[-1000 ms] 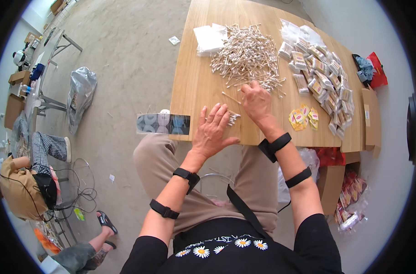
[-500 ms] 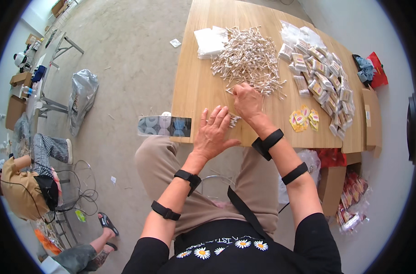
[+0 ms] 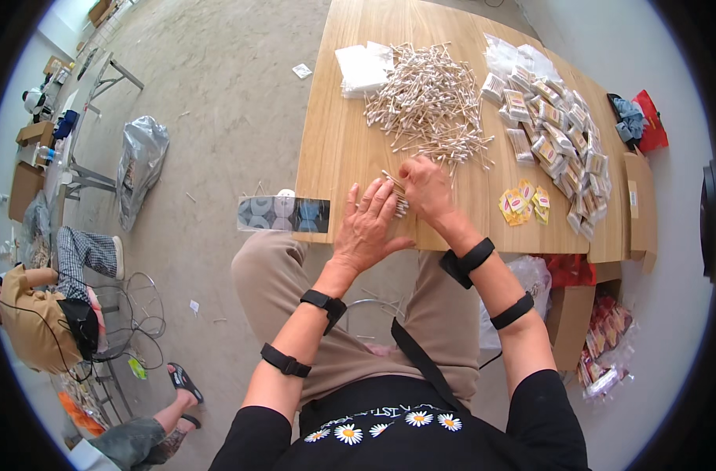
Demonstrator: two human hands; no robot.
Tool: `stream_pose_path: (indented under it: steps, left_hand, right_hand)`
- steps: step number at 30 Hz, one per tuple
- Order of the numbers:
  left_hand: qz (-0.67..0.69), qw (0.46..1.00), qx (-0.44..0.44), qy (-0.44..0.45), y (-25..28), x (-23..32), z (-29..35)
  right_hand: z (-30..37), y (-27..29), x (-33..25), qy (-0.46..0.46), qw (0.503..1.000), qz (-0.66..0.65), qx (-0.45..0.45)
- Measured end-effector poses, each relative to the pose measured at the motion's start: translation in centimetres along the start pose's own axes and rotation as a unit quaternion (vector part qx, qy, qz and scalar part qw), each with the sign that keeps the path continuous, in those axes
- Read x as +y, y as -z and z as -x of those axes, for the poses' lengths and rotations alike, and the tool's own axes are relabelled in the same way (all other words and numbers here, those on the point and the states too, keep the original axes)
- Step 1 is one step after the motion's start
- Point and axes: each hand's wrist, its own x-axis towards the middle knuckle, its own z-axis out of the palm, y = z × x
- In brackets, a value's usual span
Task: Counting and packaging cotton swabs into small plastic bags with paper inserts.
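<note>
A big loose pile of cotton swabs (image 3: 432, 102) lies in the middle of the wooden table (image 3: 334, 157). My right hand (image 3: 427, 187) is closed on a small bundle of cotton swabs (image 3: 397, 193) just in front of the pile. My left hand (image 3: 367, 228) is beside it with fingers spread, its fingertips touching the same bundle from the left. Both hands are near the table's front edge, above my knees.
Several small filled packets (image 3: 558, 133) cover the table's right side, with yellow sachets (image 3: 521, 202) nearer me. A stack of white bags (image 3: 359, 67) lies left of the pile. A silver bag (image 3: 142, 161) is on the floor at left, where another person (image 3: 51, 314) sits. Cardboard boxes (image 3: 570, 314) stand at right.
My right hand has drawn back from the edge of the pile toward my left hand, bringing a bundle of swabs. My left hand has stayed nearly in place.
</note>
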Motion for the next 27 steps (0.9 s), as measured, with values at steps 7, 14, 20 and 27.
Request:
stream_pose_path:
  steps: [7,14,20,27]
  left_hand:
    - [0.026,1.0,0.015,0.01,-0.3,0.2,-0.2]
    - [-0.01,1.0,-0.008,0.003,-0.1,0.0,0.0]
    - [-0.008,1.0,-0.003,0.001,-0.1,0.1,0.0]
    - [-0.013,1.0,-0.007,0.002,0.0,0.1,0.0]
  right_hand:
    - [1.6,-1.0,-0.6,0.013,0.999,-0.05,0.003]
    - [1.7,2.9,2.0,-0.135,0.985,0.069,0.078]
    - [3.1,2.7,4.5,-0.143,0.985,0.068,0.075]
    - [2.1,1.4,1.4,-0.158,0.984,0.06,0.053]
